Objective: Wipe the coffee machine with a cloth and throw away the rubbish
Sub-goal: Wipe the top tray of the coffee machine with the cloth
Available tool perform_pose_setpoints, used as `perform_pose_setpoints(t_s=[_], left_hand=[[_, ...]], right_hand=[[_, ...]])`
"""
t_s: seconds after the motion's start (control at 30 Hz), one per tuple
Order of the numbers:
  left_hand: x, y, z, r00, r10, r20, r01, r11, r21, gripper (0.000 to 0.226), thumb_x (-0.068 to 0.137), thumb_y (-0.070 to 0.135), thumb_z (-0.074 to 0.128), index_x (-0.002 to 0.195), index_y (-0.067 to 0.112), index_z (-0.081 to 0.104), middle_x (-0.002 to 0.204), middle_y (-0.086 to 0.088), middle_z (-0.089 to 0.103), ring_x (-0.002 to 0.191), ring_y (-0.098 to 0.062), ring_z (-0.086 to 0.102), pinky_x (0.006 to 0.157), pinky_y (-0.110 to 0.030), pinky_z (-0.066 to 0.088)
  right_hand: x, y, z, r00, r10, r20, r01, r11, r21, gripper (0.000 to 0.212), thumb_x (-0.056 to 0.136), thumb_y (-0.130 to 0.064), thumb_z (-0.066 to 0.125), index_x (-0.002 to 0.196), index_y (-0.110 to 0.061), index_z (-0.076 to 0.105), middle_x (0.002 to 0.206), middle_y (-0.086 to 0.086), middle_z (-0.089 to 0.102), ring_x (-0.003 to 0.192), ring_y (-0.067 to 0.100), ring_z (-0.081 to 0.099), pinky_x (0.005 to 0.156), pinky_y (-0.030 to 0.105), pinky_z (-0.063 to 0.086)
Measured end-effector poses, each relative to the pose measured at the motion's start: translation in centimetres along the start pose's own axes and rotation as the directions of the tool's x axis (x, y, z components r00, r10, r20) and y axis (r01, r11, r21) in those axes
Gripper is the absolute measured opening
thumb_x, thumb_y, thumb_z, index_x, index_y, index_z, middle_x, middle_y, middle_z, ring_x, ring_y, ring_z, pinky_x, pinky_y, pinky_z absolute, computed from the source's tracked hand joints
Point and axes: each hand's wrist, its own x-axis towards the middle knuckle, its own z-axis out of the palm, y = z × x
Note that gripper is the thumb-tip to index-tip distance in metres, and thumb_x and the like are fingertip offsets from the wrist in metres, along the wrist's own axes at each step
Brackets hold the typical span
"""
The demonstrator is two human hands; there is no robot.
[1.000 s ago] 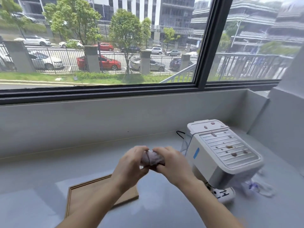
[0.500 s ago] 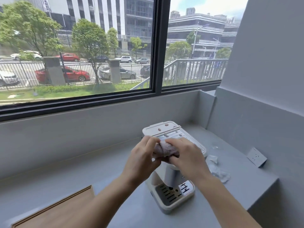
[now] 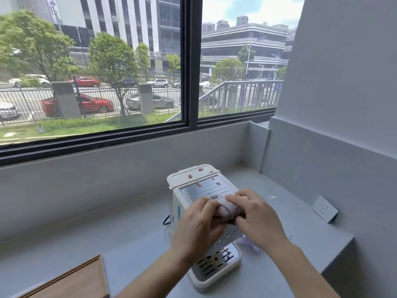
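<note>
Left hand (image 3: 198, 222) and right hand (image 3: 256, 218) both grip bunched cloth (image 3: 227, 209) over machine (image 3: 193, 203). Cloth likely soft, light; pinch anywhere.

Both forearms are bare, no sleeves or rings showing on left hand (image 3: 198, 222) or right hand (image 3: 256, 218).

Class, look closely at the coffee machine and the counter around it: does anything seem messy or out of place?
Yes. Small brownish bits lie scattered over the top of the coffee machine, more sit on its drip tray, and crumpled clear plastic lies on the counter at its right. Both hands hold a rolled cloth.
</note>
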Motion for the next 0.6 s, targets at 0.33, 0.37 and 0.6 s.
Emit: perform_pose_setpoints(t_s=[0.33,0.37,0.6], left_hand=[[-3.2,-1.4,2.4,0.99,0.012,-0.142,-0.026,0.995,-0.095,0.063,0.077,0.008,0.069,0.135,0.016,0.046,0.132,0.002,0.049,0.122,-0.009,0.05,0.101,-0.018,0.041],[-3.3,-1.7,2.6,0.988,0.01,-0.154,-0.026,0.995,-0.098,0.06,0.077,0.009,0.069,0.131,0.018,0.046,0.128,0.003,0.048,0.117,-0.011,0.052,0.096,-0.019,0.044],[-2.5,-3.1,4.8,0.98,0.134,-0.146,-0.109,0.979,0.171,0.018,0.099,0.028,0.046,0.092,0.014,0.054,0.102,-0.004,0.053,0.088,-0.025,0.05,0.077,-0.038,0.044]], right_hand=[[-0.9,0.2,2.7,0.957,-0.216,-0.191,0.253,0.948,0.193,0.038,0.073,-0.053,0.073,0.105,-0.034,0.067,0.114,-0.02,0.059,0.113,0.003,0.049,0.095,0.038,0.041],[-0.8,0.7,3.0,0.943,-0.227,-0.243,0.278,0.939,0.202,0.035,0.071,-0.049,0.078,0.098,-0.029,0.068,0.107,-0.017,0.061,0.106,0.007,0.052,0.088,0.038,0.044],[0.9,4.6,3.9,0.935,0.011,-0.355,0.043,0.989,0.143,0.021,0.08,-0.029,0.068,0.099,-0.03,0.058,0.096,-0.014,0.058,0.086,0.017,0.049,0.073,0.039,0.046]])
